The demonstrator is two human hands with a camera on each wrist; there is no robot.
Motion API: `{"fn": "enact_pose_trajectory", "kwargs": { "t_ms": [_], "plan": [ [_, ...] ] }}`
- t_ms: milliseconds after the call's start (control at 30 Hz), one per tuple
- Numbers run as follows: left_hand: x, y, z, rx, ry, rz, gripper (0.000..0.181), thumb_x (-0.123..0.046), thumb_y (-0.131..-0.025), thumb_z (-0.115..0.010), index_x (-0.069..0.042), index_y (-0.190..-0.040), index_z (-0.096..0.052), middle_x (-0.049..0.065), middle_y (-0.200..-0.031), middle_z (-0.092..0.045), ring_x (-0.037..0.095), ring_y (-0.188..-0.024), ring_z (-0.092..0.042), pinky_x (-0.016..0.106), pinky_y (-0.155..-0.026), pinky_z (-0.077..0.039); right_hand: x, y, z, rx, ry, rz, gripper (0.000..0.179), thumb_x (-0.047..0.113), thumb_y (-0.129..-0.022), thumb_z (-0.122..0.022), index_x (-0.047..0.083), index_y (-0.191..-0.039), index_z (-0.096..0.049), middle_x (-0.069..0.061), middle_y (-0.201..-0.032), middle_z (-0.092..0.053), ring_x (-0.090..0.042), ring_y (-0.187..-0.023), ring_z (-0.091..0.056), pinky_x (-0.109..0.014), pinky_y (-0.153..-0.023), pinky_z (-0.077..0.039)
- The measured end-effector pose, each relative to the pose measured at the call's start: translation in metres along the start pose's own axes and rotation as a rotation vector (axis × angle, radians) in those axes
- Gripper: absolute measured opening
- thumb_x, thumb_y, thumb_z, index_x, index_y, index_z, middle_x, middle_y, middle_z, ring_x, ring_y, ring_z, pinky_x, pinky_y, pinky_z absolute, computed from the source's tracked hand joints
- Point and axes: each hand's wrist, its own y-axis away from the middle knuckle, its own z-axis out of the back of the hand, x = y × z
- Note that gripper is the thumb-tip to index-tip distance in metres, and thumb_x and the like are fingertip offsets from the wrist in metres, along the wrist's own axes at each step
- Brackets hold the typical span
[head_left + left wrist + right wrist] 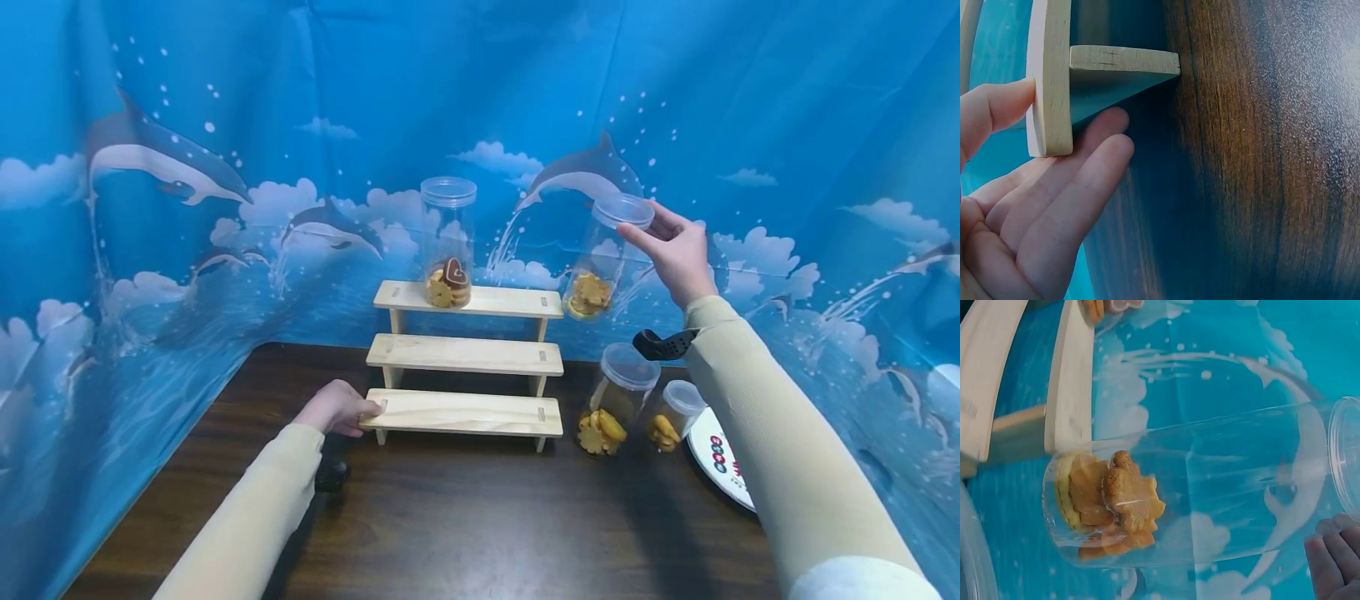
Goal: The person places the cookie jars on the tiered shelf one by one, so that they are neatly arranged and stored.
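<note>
My right hand [677, 254] grips a tall clear jar [603, 258] by its lid, thumb on one side and fingers behind. The jar hangs slightly tilted beside the right end of the top shelf, with cookies [1119, 500] at its bottom. At the lower left, my left hand [341, 408] holds the left end of the bottom board of a three-step wooden rack [465, 412]. In the left wrist view the thumb presses the board's top and the fingers [1079, 187] reach beneath it. Another tall cookie jar [448, 242] stands on the top shelf, left of its middle.
On the dark wooden table [480, 517], right of the rack, stand a medium lidded jar [626, 371] and a smaller jar [681, 404], both with cookies. A white printed plate [705, 442] lies partly behind the right forearm. A blue dolphin-print curtain [375, 100] hangs behind the table.
</note>
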Motion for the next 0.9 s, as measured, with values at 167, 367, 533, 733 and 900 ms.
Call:
{"fn": "enact_pose_trajectory", "kwargs": {
  "t_ms": [167, 367, 533, 733, 900],
  "plan": [
    [0.002, 0.001, 0.000, 0.001, -0.007, 0.004, 0.034, -0.014, -0.085, -0.068, 0.015, -0.101, -0.061, 0.007, -0.072, -0.051, 0.016, -0.063, -0.061, 0.028, -0.063, -0.060, 0.006, -0.003, -0.019, 0.001, -0.052, 0.004, 0.070, 0.041, -0.083, -0.070, 0.016, -0.143, -0.043, -0.009, -0.141, -0.049, -0.021, -0.130, -0.046, -0.042, -0.111, -0.036],
    [0.001, 0.000, -0.001, -0.003, 0.009, 0.000, 0.032, -0.013, -0.084, -0.068, 0.014, -0.100, -0.061, 0.007, -0.072, -0.051, 0.016, -0.063, -0.060, 0.029, -0.063, -0.060, 0.014, -0.008, -0.042, 0.014, -0.081, 0.030, 0.072, 0.041, -0.082, -0.071, 0.015, -0.143, -0.042, -0.009, -0.141, -0.048, -0.020, -0.130, -0.047, -0.039, -0.111, -0.037],
    [0.001, -0.001, -0.002, -0.013, 0.008, 0.013, 0.030, -0.014, -0.084, -0.068, 0.012, -0.098, -0.061, 0.009, -0.073, -0.053, 0.017, -0.063, -0.061, 0.029, -0.063, -0.060, 0.016, -0.013, -0.064, 0.031, -0.085, 0.012, 0.076, 0.041, -0.082, -0.072, 0.014, -0.145, -0.039, -0.010, -0.144, -0.045, -0.020, -0.132, -0.044, -0.038, -0.111, -0.037],
    [0.000, 0.000, -0.002, -0.020, -0.006, 0.015, 0.029, -0.014, -0.084, -0.068, 0.011, -0.096, -0.062, 0.009, -0.072, -0.053, 0.018, -0.062, -0.062, 0.030, -0.063, -0.060, 0.015, -0.019, -0.086, 0.035, -0.135, 0.017, 0.072, 0.038, -0.082, -0.072, 0.015, -0.144, -0.041, -0.008, -0.143, -0.046, -0.018, -0.131, -0.045, -0.037, -0.110, -0.038],
    [-0.002, 0.000, -0.002, -0.027, -0.011, 0.022, 0.029, -0.015, -0.085, -0.068, 0.012, -0.097, -0.063, 0.009, -0.073, -0.054, 0.019, -0.064, -0.063, 0.031, -0.066, -0.060, 0.016, -0.020, -0.092, 0.025, -0.148, 0.020, 0.070, 0.038, -0.083, -0.070, 0.015, -0.143, -0.042, -0.007, -0.142, -0.048, -0.018, -0.130, -0.046, -0.039, -0.111, -0.037]
  ]
}}
